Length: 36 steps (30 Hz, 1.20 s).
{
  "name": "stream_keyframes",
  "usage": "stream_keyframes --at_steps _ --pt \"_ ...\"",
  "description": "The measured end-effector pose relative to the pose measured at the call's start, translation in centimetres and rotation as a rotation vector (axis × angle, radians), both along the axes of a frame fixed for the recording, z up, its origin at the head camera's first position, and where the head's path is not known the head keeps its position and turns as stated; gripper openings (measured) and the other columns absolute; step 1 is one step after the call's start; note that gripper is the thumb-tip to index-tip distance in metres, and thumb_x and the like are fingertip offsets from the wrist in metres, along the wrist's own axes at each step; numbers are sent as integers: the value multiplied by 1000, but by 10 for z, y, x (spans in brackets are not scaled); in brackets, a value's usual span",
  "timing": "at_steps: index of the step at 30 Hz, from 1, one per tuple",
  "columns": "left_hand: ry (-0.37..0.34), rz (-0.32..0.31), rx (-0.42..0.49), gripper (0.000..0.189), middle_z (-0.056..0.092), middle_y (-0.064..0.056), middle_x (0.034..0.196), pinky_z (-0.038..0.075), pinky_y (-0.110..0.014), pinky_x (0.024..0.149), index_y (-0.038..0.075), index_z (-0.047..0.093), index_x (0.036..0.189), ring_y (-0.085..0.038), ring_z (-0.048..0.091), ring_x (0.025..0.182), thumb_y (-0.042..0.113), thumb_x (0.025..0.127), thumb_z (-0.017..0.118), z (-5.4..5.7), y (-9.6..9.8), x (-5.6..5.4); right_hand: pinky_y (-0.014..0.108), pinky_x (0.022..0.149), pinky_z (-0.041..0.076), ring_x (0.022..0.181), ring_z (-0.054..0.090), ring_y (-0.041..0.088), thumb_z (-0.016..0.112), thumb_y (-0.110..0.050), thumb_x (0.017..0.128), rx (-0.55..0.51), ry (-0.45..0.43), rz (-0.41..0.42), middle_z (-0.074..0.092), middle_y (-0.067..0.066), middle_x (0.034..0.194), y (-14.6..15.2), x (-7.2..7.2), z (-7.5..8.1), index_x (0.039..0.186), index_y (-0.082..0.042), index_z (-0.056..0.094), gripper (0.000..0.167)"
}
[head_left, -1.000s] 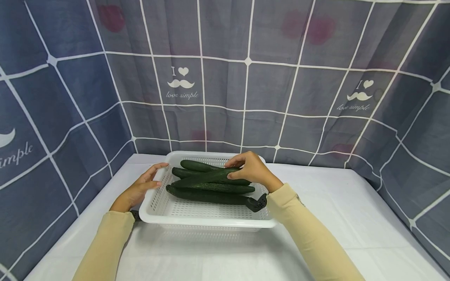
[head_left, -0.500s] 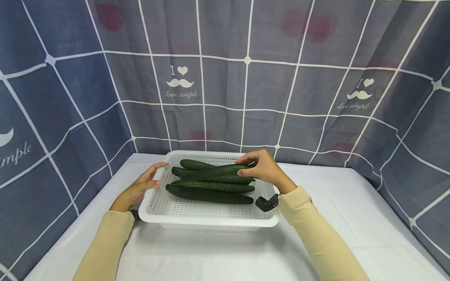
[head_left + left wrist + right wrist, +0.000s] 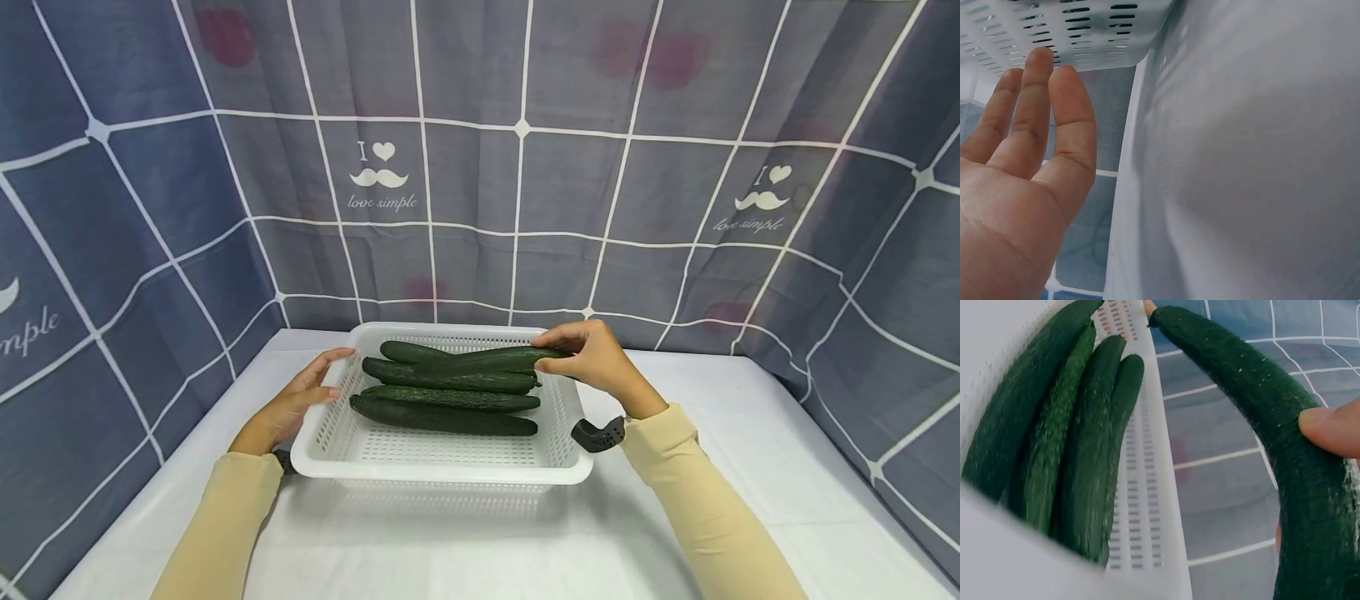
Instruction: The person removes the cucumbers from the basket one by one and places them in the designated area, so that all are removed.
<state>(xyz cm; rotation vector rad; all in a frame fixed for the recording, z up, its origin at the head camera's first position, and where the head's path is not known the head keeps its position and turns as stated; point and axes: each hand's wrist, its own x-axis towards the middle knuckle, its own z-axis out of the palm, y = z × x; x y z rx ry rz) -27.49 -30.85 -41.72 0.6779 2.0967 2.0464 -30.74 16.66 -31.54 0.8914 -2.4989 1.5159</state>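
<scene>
Since the earlier frames, the right hand (image 3: 600, 362) has shifted rightward, pinching a cucumber (image 3: 1235, 375) above the white perforated basket (image 3: 442, 473), where four other cucumbers (image 3: 450, 417) lie; the left hand (image 3: 291, 404), loosely spread, touches its left side.

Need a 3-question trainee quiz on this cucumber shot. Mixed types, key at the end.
1. Count: how many cucumbers lie in the white plastic basket, leaving out the held cucumber?
2. Fill in: the held cucumber is gripped by the person's ___.
3. Multiple choice: where is the left hand in the head view?
A) at the basket's left side
B) at the basket's right side
C) at the basket's far side

Key: 1. four; 2. right hand; 3. A
</scene>
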Motion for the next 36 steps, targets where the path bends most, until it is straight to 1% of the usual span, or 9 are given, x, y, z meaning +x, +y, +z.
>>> stream_keyframes --at_steps 5,10,15,20,24,28,36 --pt "0 -8 6 56 46 8 148 59 -42 89 42 54 149 -14 58 124 12 101 59 -1 0 -1 22 83 57 93 74 6 86 1 84 -35 -27 -22 80 15 108 13 0 1 113 6 80 29" --pt "-2 2 -6 57 43 8 148 59 -42 89 43 54 149 -13 58 124 12 101 58 0 -1 0 22 83 58 91 74 6 85 3 85 -57 -40 -20 80 17 106 25 0 2 114 10 78 31" --pt "-2 15 -15 57 41 8 150 58 -40 90 43 54 148 -10 57 124 12 101 59 0 -1 2 22 80 58 86 74 6 84 7 84 -81 -30 -27 79 19 102 36 0 -1 112 13 77 30" --pt "-7 -4 5 56 41 9 150 58 -41 91 42 54 149 -11 57 125 13 101 60 0 0 1 21 78 57 85 72 6 84 5 84 -73 -13 -54 79 18 103 47 2 -4 112 12 78 29" --pt "-15 -25 25 56 44 8 149 58 -43 91 41 54 149 -12 57 125 13 102 60 0 0 0 21 77 57 85 71 6 84 5 85 -70 -7 -69 78 12 104 58 3 -9 112 12 77 29" --pt "-18 -16 12 56 43 9 148 58 -43 90 44 54 147 -11 57 125 13 101 60 -1 0 0 21 78 57 87 71 7 84 5 85 -77 18 -78 78 3 105 68 5 -14 111 11 78 28" --pt "-15 -7 -4 58 42 8 149 58 -43 90 43 52 150 -11 55 127 13 101 58 -1 -1 1 19 78 57 88 71 6 83 7 85 -96 82 -61 78 -5 107 89 4 -25 108 6 80 23"
